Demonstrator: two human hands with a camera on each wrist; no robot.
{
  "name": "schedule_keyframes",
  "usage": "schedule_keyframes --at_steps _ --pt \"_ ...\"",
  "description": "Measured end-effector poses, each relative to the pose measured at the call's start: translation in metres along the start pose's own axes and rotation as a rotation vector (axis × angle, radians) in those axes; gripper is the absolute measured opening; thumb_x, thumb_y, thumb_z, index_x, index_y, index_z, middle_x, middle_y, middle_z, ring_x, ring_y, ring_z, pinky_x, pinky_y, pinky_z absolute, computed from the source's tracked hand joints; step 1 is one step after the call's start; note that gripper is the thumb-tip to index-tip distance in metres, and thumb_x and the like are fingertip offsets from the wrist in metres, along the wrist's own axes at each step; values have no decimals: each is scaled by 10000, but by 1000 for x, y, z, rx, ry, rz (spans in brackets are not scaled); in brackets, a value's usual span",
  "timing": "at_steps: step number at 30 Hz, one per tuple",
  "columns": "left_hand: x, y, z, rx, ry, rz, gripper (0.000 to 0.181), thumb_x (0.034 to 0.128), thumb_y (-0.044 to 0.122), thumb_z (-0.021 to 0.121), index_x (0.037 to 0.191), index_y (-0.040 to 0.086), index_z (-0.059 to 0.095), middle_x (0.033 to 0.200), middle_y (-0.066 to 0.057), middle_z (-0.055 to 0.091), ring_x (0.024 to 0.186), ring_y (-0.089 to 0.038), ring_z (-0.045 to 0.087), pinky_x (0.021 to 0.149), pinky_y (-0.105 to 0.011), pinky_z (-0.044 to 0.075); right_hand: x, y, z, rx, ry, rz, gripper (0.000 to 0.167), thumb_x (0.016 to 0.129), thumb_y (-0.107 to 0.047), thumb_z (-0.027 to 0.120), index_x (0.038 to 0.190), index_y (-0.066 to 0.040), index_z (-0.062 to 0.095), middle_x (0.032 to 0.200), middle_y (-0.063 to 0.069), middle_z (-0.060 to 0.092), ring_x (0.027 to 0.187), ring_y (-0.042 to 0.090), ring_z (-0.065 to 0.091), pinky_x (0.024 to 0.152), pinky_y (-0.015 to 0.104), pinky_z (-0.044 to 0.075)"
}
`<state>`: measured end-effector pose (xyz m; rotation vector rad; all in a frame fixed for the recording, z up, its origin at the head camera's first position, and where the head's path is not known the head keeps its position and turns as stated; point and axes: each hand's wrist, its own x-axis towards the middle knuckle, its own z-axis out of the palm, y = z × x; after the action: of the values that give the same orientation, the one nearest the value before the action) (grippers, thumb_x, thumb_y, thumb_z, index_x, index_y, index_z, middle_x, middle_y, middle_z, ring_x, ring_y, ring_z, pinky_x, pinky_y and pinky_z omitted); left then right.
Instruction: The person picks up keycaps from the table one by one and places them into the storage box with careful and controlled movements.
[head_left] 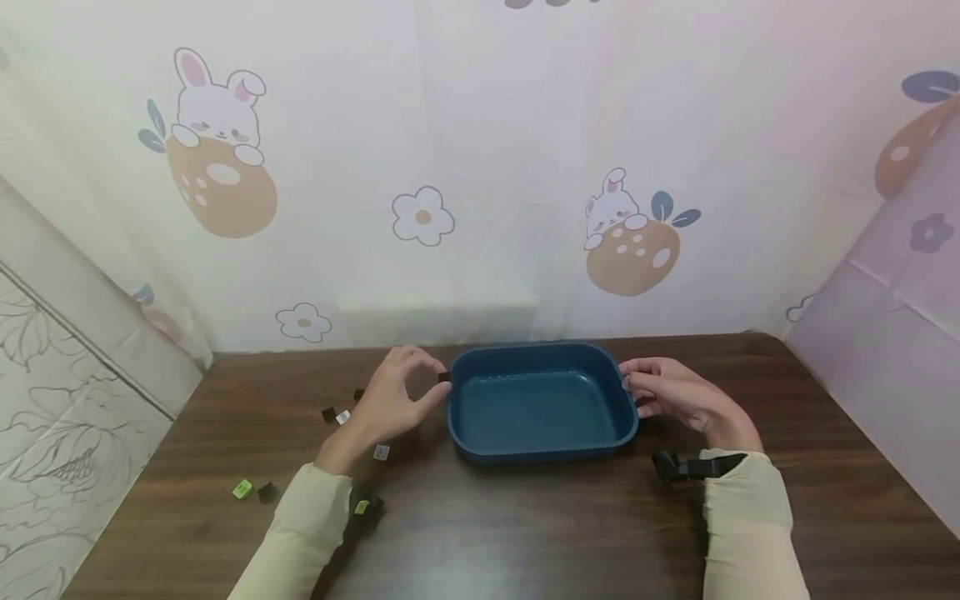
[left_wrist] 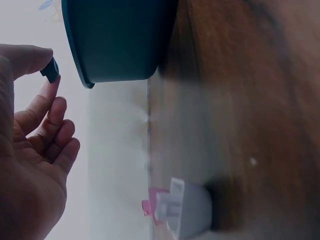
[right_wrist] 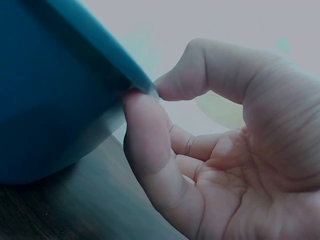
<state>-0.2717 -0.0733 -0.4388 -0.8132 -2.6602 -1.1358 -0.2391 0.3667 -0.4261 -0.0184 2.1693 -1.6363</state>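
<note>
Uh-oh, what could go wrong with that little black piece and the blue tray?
The left hand pinches the little black piece between thumb and fingertip, so it might slip and land outside the tray.

The right hand pinches the tray's rim, so a tug could shift or tip it.

A white piece shows close to the left wrist in the head view, so the arm might knock it.

On the bench [head_left: 525, 533], toward its back edge, a tray [head_left: 540, 412]. At its left end, the left hand [head_left: 386, 404] with a block [head_left: 445, 377]; at its right end, the right hand [head_left: 686, 396], touching it. Scattered on both sides of the left sleeve [head_left: 303, 512], small pieces [head_left: 242, 489]. Behind, a cloth [head_left: 487, 125].
</note>
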Motion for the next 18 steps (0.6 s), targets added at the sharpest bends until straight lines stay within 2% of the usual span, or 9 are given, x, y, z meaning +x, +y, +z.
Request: schedule_keyframes --at_steps 5,12,18 --pt "6 2 3 -2 -1 22 215 962 359 755 1113 206 740 1198 27 687 1280 -238 565 1126 -577 471 0 0 0 6 8 5 376 1073 -129 505 1365 107 471 946 -38 653 792 57 652 724 255 635" --pt "11 3 8 -6 -24 6 235 962 362 757 1130 198 745 1199 20 666 1274 -231 556 1129 -563 484 0 -1 1 6 12 16 387 1067 -121 488 1377 109 453 927 -44 625 758 51 620 716 246 632" --pt "13 4 15 -8 -15 48 206 950 334 773 1096 188 758 1172 9 674 1227 -234 576 1091 -552 506 -1 1 2 17 8 22 370 1057 -115 492 1359 97 474 890 -38 596 741 61 589 710 231 628"
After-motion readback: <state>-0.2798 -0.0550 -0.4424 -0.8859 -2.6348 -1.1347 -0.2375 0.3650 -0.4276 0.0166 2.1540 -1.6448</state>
